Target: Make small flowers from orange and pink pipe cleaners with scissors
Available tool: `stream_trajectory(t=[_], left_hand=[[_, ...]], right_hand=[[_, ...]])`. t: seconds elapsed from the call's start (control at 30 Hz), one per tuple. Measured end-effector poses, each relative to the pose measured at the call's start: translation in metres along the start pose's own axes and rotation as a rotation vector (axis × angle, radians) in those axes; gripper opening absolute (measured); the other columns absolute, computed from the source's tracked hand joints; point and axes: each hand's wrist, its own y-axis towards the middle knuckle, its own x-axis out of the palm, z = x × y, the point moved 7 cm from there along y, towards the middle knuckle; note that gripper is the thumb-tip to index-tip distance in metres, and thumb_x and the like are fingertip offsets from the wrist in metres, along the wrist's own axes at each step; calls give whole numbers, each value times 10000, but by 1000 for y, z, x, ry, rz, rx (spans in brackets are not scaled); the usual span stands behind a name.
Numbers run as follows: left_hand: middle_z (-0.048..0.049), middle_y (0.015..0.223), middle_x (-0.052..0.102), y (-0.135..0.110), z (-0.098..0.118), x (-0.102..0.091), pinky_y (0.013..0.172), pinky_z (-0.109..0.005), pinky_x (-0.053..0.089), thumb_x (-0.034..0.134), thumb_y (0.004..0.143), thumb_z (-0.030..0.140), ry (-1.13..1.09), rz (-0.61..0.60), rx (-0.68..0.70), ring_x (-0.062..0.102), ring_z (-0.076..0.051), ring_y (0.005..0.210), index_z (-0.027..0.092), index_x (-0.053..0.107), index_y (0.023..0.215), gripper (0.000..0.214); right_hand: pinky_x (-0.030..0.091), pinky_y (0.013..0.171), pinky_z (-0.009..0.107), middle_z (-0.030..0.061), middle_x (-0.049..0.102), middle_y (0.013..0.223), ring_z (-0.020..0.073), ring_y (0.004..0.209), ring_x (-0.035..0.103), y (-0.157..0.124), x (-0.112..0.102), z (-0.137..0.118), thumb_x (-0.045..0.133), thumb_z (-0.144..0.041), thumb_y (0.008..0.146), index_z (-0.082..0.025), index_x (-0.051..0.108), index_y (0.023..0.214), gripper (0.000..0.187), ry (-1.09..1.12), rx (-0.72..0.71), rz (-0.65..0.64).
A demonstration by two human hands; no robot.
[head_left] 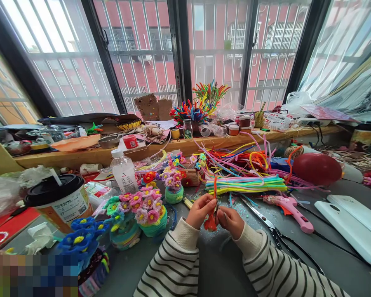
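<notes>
My left hand (200,211) is closed in a pinch on an orange pipe cleaner (210,223), bent so that one end points up and a wider fuzzy part hangs below. From the other side my right hand (231,222) pinches the same piece. A thin dark line shows between the fingertips; I cannot make out what it is. Just beyond my hands lies a bundle of pastel pipe cleaners (247,184). Scissors (262,216) rest to the right of my right hand. Left of my left hand stand small pots of pipe-cleaner flowers (148,204).
A pink glue gun (297,212) and a white case (352,227) lie at right, near a dark red balloon (317,169). At left are a lidded cup (63,202), a clear bottle (123,171) and blue flowers (80,239). A cluttered wooden ledge (160,147) runs below the window.
</notes>
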Motion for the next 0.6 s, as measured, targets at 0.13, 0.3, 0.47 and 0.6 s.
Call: stream_trajectory(t=[0.13,0.3,0.47,0.6], left_hand=[[69,456,363,1,-2,-3,401,-165,215,513,620,327,-36,32,-4,301,-23,410,138,419,590,214],[66,458,363,1,1,-4,410,-167,217,511,627,315,-15,30,16,301,-25,421,136,419,576,207],[64,475,361,0,0,-2,410,-167,214,510,627,325,-8,6,1,301,-26,429,135,423,599,210],[67,468,353,0,0,-3,414,-165,225,491,646,329,2,7,26,296,-24,422,137,410,599,214]], right_hand=[[215,368,186,-40,341,399,54,375,289,0,-6,1,342,-550,663,-156,390,455,449,-93,29,62],[221,373,186,-42,331,402,53,379,287,-1,-6,-3,329,-538,677,-152,408,457,452,-70,13,48],[225,380,191,-46,300,389,58,379,284,-1,-5,-7,304,-560,673,-152,407,448,477,-36,-8,22],[243,403,192,-38,336,402,63,400,312,0,-8,-5,350,-533,670,-151,395,442,447,-88,17,51]])
